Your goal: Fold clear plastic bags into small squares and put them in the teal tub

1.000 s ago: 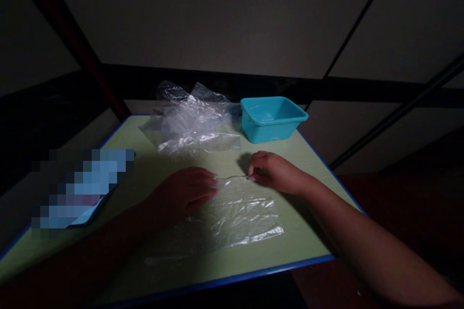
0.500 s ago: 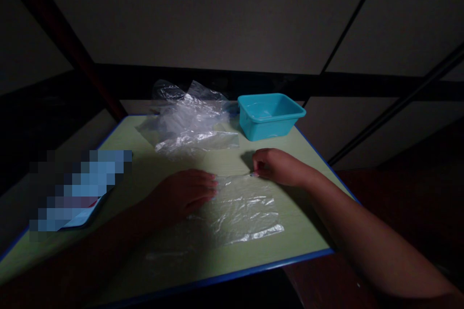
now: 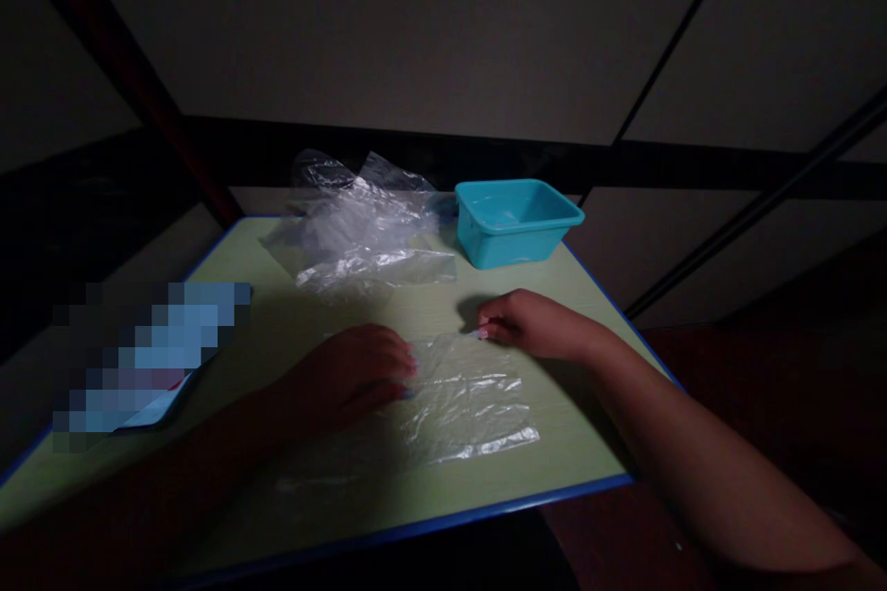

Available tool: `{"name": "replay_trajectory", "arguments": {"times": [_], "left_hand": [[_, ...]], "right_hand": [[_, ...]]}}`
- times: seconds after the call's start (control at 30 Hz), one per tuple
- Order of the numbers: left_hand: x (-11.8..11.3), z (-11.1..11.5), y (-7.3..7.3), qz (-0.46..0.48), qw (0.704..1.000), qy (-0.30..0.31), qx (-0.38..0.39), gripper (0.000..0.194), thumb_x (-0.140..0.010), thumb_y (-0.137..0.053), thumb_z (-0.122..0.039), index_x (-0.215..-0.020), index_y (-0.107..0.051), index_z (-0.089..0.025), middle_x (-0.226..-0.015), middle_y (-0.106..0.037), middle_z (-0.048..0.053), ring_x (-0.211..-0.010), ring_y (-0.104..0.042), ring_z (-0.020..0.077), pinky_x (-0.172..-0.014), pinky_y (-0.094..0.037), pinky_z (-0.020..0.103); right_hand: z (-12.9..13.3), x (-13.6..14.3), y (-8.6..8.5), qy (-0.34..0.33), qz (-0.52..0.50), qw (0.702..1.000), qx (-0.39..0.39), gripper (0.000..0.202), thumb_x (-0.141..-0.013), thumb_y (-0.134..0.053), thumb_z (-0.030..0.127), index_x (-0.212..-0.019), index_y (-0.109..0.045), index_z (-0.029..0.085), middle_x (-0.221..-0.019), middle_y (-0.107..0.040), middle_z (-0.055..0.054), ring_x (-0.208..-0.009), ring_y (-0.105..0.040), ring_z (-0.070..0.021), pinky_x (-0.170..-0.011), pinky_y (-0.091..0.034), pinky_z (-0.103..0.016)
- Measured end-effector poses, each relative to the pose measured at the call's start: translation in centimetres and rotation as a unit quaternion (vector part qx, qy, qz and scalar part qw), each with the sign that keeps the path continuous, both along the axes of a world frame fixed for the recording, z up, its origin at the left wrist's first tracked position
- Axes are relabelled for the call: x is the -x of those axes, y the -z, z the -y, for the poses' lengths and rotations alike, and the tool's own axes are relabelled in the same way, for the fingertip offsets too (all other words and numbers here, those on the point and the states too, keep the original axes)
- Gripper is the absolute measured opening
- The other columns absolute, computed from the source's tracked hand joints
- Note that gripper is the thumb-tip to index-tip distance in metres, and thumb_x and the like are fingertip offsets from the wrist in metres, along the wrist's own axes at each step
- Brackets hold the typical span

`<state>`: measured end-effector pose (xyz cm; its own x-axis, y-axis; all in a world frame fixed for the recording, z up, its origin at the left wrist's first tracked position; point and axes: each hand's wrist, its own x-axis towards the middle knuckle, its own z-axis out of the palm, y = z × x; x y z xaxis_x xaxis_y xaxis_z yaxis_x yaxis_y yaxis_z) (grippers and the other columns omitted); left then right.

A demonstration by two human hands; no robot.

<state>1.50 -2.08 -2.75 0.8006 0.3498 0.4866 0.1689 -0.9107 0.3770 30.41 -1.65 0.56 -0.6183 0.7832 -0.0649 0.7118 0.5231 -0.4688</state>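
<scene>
1. Hard to see: the dark left hand (image 3: 364, 371) covers the left part of the clear, flat, rectangular plastic sheet (image 3: 471, 406); its fingers are bent over the film, but I cannot tell if they grip it; the blue flat object (image 3: 163, 360) is mostly hidden by pixel blocks; both forearms are cut off by the picture border.
2. The right hand (image 3: 513, 323) has thumb and fingers closed on the far edge of the sheet, on the person's side of the turquoise, rectangular plastic basin (image 3: 516, 235).
3. Counted: two hands; one basin; one sheet, nearer to the person than the basin; one blue object, well to the left of the basin; one pale green table (image 3: 568, 443) with blue edge, under the basin; one crumpled, clear plastic heap (image 3: 367, 235), just left of the basin, its pieces impossible to count.
</scene>
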Motion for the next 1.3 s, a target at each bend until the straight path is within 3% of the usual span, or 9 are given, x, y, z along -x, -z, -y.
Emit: {"name": "replay_trajectory", "arguments": {"times": [0.17,0.27,0.37,0.47,0.63,0.93,1.13,1.3], "left_hand": [[0.1,0.0,0.2,-0.028,0.998,-0.056,-0.016,0.019,-0.095,-0.055,-0.034,-0.098,-0.069,-0.021,-0.103,-0.073,0.006,-0.104,-0.065,0.0205,-0.095,-0.049,0.034],[0.1,0.1,0.5,-0.059,0.993,-0.102,-0.031,0.034,-0.095,-0.054,-0.043,-0.119,-0.063,-0.021,-0.126,-0.066,0.01,-0.12,-0.057,0.0247,-0.105,-0.042,0.039],[0.0,0.1,0.9,-0.124,0.988,-0.086,-0.032,0.051,-0.096,-0.048,-0.05,-0.139,-0.048,-0.022,-0.146,-0.05,0.011,-0.136,-0.043,0.0282,-0.115,-0.028,0.046],[-0.2,0.0,1.1,-0.181,0.982,-0.058,-0.018,0.056,-0.098,-0.042,-0.054,-0.144,-0.044,-0.022,-0.151,-0.044,0.01,-0.142,-0.034,0.0306,-0.116,-0.021,0.05],[-0.1,-0.2,0.5,-0.238,0.97,-0.036,0.032,0.055,-0.099,-0.038,-0.054,-0.144,-0.044,-0.024,-0.151,-0.043,0.008,-0.143,-0.031,0.0325,-0.114,-0.022,0.054],[0.8,-1.0,0.1,-0.232,0.971,-0.035,0.042,0.052,-0.097,-0.04,-0.056,-0.139,-0.052,-0.027,-0.147,-0.049,0.005,-0.143,-0.033,0.0305,-0.112,-0.029,0.051],[0.7,-0.8,0.3,-0.233,0.971,-0.043,0.023,0.056,-0.099,-0.036,-0.055,-0.143,-0.045,-0.023,-0.153,-0.039,0.009,-0.144,-0.029,0.0314,-0.113,-0.026,0.055],[0.6,-0.6,0.3,-0.248,0.967,-0.055,0.033,0.067,-0.096,-0.038,-0.061,-0.15,-0.034,-0.022,-0.157,-0.028,0.011,-0.146,-0.022,0.0326,-0.114,-0.024,0.056]], "right_hand": [[0.5,0.5,-0.4,0.016,0.033,0.999,-0.022,0.021,-0.093,-0.055,0.022,-0.074,-0.055,0.017,-0.058,-0.047,0.005,-0.054,-0.039,-0.0102,-0.054,-0.025,-0.026],[0.7,0.8,-0.4,0.027,-0.008,0.998,-0.051,0.014,-0.093,-0.053,0.021,-0.08,-0.055,0.017,-0.066,-0.053,0.002,-0.059,-0.044,-0.0115,-0.056,-0.029,-0.026],[0.6,0.9,-0.2,0.019,-0.039,0.997,-0.056,0.015,-0.094,-0.049,0.019,-0.08,-0.054,0.018,-0.07,-0.055,0.0,-0.063,-0.047,-0.0123,-0.059,-0.031,-0.025],[0.4,0.8,0.1,0.011,-0.018,0.999,-0.026,0.015,-0.092,-0.05,0.017,-0.079,-0.055,0.017,-0.067,-0.054,0.001,-0.061,-0.044,-0.0116,-0.058,-0.03,-0.025],[-0.1,0.3,0.1,0.026,0.051,0.998,0.008,0.021,-0.093,-0.05,0.019,-0.073,-0.057,0.017,-0.06,-0.05,0.003,-0.056,-0.039,-0.0106,-0.057,-0.025,-0.026],[-0.4,-0.8,-0.5,0.059,0.078,0.995,-0.001,0.017,-0.092,-0.05,0.017,-0.08,-0.062,0.016,-0.07,-0.061,-0.002,-0.062,-0.046,-0.0122,-0.059,-0.028,-0.027],[-0.7,-1.0,-0.7,0.094,0.103,0.99,0.002,0.012,-0.091,-0.057,0.023,-0.084,-0.063,0.015,-0.072,-0.061,-0.002,-0.063,-0.047,-0.0127,-0.058,-0.029,-0.027],[-0.9,-1.4,-1.0,0.114,0.132,0.984,0.043,0.018,-0.08,-0.074,0.03,-0.081,-0.061,0.017,-0.073,-0.062,0.0,-0.064,-0.049,-0.0129,-0.056,-0.03,-0.027]]}}
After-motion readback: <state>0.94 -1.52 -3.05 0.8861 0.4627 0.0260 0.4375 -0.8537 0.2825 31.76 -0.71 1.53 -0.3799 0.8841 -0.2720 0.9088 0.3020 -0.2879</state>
